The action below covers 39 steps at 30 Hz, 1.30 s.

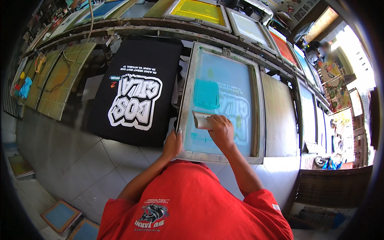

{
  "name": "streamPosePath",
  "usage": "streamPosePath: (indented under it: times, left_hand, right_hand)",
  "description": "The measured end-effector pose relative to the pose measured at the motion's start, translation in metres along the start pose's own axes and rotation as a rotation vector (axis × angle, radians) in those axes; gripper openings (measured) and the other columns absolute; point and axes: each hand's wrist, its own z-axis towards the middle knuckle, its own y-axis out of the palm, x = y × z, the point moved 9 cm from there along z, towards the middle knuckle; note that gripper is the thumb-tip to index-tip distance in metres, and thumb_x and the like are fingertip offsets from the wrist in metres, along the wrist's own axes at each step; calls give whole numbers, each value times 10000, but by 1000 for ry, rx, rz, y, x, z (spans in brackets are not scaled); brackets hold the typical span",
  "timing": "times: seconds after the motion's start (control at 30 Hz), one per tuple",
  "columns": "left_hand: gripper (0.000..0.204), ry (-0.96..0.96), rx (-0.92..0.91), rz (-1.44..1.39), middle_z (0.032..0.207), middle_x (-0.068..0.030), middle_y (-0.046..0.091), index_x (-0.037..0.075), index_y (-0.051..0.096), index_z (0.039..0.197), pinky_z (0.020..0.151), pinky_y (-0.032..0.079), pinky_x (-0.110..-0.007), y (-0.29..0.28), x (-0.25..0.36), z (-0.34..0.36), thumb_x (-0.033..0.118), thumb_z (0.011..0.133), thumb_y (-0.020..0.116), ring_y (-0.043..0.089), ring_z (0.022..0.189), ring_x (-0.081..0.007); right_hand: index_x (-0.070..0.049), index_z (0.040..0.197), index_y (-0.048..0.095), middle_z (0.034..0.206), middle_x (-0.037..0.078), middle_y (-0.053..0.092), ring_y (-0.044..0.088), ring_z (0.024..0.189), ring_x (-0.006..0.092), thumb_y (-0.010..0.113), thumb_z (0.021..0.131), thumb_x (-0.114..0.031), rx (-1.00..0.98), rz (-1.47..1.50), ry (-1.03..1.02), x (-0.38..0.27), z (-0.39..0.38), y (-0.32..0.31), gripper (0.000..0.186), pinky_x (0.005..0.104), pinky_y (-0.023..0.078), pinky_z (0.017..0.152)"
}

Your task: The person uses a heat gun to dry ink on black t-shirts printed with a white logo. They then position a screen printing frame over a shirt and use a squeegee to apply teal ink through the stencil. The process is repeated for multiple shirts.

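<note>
My right hand [221, 130] is closed on a short, pale squeegee [202, 120], held low over the mesh of a screen printing frame [191, 80]. Just beyond the squeegee, a block of teal ink [206, 94] covers part of the mesh, and a thinner teal smear lies nearer me. White lettering shows faintly through the mesh. My left hand [173, 144] grips the near left side of the frame. To the left, a black T-shirt [102, 92] with a white lettering print is stretched flat on a board.
Bare boards [280, 116] stand to the right and left of the frame. Farther back runs a row of screens, one of them yellow [199, 12] and one red [284, 49]. A hose [91, 24] hangs at the upper left. Another person [320, 50] is far right. Small framed screens [61, 216] lie on the floor.
</note>
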Motion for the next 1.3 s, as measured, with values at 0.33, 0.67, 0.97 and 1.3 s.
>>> streamPosePath:
  times: [0.33,0.67,0.97,1.3]
  left_hand:
    - [349,-3,12,60,791,-299,572,-45,487,883,678,418,-510,3,-4,3,294,917,412,534,771,-483]
    - [358,-2,20,116,801,-308,564,-49,490,889,691,416,-509,1,3,2,296,928,402,529,793,-488]
    - [373,-46,-63,83,803,-302,565,-55,486,892,687,412,-496,3,1,4,305,935,397,525,790,-485]
    - [381,-20,-28,129,813,-308,556,-66,495,838,688,405,-498,-15,29,3,295,927,414,515,809,-490]
  right_hand:
    - [-78,943,603,957,15,586,547,923,226,650,588,-24,-114,-7,42,-40,-84,15,362,375,433,786]
    - [-39,1114,540,1088,85,534,506,1002,265,752,649,-329,-189,167,174,-42,-113,14,588,384,413,840]
    - [9,1190,493,1133,220,543,520,1049,380,590,803,-481,49,-269,1198,212,-259,-75,633,423,425,878]
    - [92,839,618,807,308,589,581,815,424,387,894,-525,57,111,1351,272,-280,-71,661,463,423,733]
